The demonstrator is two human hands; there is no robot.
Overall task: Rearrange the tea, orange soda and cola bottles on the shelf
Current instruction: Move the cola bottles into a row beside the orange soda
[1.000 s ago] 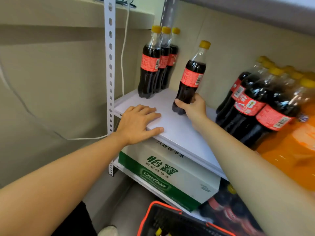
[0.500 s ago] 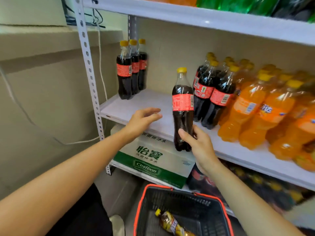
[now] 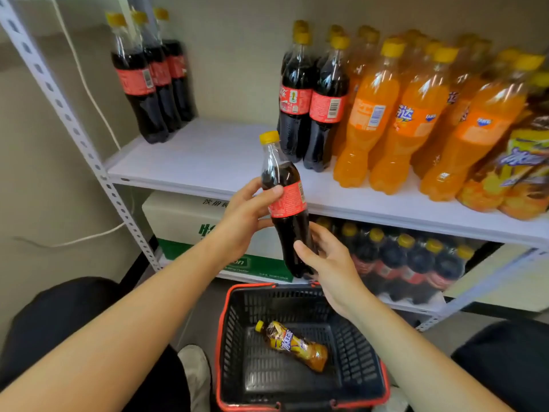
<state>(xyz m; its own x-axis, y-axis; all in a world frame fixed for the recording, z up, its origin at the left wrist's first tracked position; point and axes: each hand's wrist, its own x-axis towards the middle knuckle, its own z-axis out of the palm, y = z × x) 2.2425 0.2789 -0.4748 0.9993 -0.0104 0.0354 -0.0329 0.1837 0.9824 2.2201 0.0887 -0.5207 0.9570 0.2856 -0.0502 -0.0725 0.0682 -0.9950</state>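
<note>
A cola bottle [image 3: 285, 203] with a yellow cap and red label is held in front of the white shelf [image 3: 208, 156], off its surface. My left hand [image 3: 245, 215] grips its label and shoulder. My right hand [image 3: 326, 263] wraps its lower body. Three cola bottles [image 3: 148, 81] stand in a row at the shelf's left end. More cola bottles [image 3: 312, 96] stand mid-shelf, beside several orange soda bottles [image 3: 416, 114]. Tea bottles [image 3: 517, 162] stand at the far right edge.
A black basket with a red rim [image 3: 300, 346] sits on the floor below my hands, with one tea bottle [image 3: 292, 344] lying in it. A green and white carton [image 3: 184, 221] and wrapped cola packs [image 3: 407, 260] fill the lower shelf. A perforated upright [image 3: 68, 114] stands at left.
My right hand has carried the cola bottle off the shelf toward me and lower. My left hand has left the shelf and taken hold of the bottle's upper part.
</note>
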